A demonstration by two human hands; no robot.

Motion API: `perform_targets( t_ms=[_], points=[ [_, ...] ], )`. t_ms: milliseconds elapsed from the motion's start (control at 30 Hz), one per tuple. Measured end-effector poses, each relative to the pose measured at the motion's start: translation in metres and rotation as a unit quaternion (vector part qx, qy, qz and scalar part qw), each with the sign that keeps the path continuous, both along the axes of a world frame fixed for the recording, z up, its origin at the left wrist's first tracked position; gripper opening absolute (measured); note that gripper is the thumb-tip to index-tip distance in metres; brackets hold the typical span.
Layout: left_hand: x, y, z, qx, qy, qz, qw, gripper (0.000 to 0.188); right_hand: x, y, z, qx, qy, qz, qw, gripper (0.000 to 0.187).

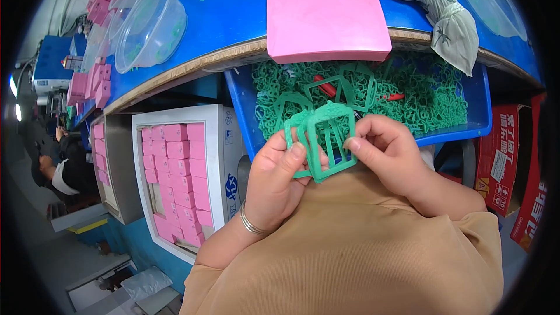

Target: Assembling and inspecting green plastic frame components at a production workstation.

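Several thin green rectangular frames [331,173] are held between my two hands, above my lap. My left hand [276,166] grips the stack along its left side, thumb in front. My right hand [382,147] pinches the right edge of the front frame between thumb and finger. Just beyond, a blue bin [480,129] holds many small curly green scraps [429,90] and a few more green frames [356,84]. Two red-handled tools [325,86] lie among the scraps; what kind they are is partly hidden.
A pink block [328,11] rests at the edge of the blue table [224,0]. Clear plastic tubs [153,28] stand at the left, a tied cloth bag [452,32] at the right. Below left, a white box [216,140] holds pink blocks [178,166]. A red carton [496,157] stands at the right.
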State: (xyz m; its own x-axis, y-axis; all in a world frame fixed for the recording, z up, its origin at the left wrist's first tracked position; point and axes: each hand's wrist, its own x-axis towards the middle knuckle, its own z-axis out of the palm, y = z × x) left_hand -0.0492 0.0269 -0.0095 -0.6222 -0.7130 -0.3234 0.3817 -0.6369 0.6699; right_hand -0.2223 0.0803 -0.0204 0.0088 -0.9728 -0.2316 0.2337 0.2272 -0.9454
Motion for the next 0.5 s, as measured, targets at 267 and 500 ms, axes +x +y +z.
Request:
perform_targets(
  t_ms=[267, 500],
  points=[
    [0.003, -0.001, -0.002, 0.030, -0.003, 0.003, 1.000, 0.018, -0.003, -0.001, 0.001, 0.027, -0.139, -0.081, 0.987, 0.013],
    [0.001, -0.001, -0.005, 0.029, 0.011, 0.011, 0.999, 0.018, -0.003, -0.004, -0.003, -0.002, -0.184, -0.147, 0.972, 0.020]
  ],
)
